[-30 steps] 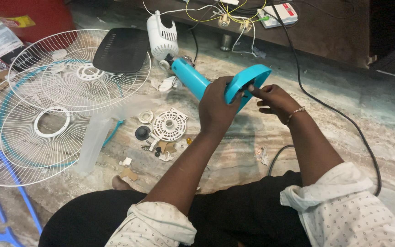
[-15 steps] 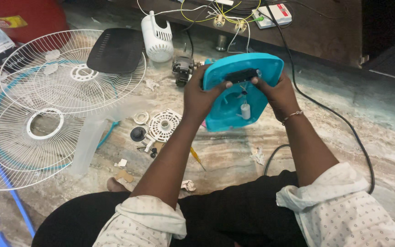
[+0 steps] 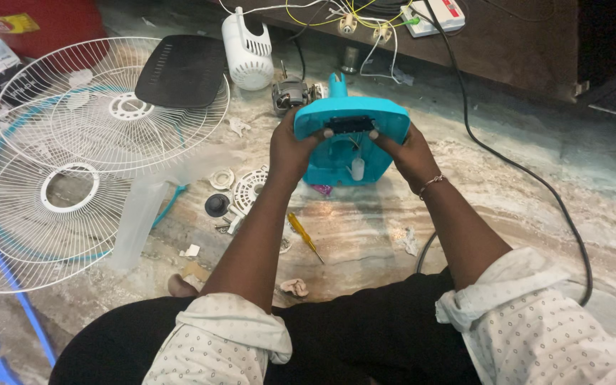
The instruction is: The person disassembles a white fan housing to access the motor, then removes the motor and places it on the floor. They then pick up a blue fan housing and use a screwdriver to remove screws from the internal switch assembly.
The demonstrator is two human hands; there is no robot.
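At frame centre, the left hand (image 3: 290, 146) and right hand (image 3: 409, 151) grip the turquoise fan base housing (image 3: 351, 135) from either side.

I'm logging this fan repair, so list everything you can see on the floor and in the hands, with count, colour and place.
Fan base housing: one, turquoise, held up in both hands.
Fan grilles: two, white wire, floor at left.
Motor cover: one, white, top centre.
Motor: one, grey, behind the housing.
Screwdriver: one, yellow handle, floor between the arms.
Black panel: one, on the upper grille.
Cable: one, black, floor at right.
Left hand: grips the housing's left edge.
Right hand: grips its right edge.
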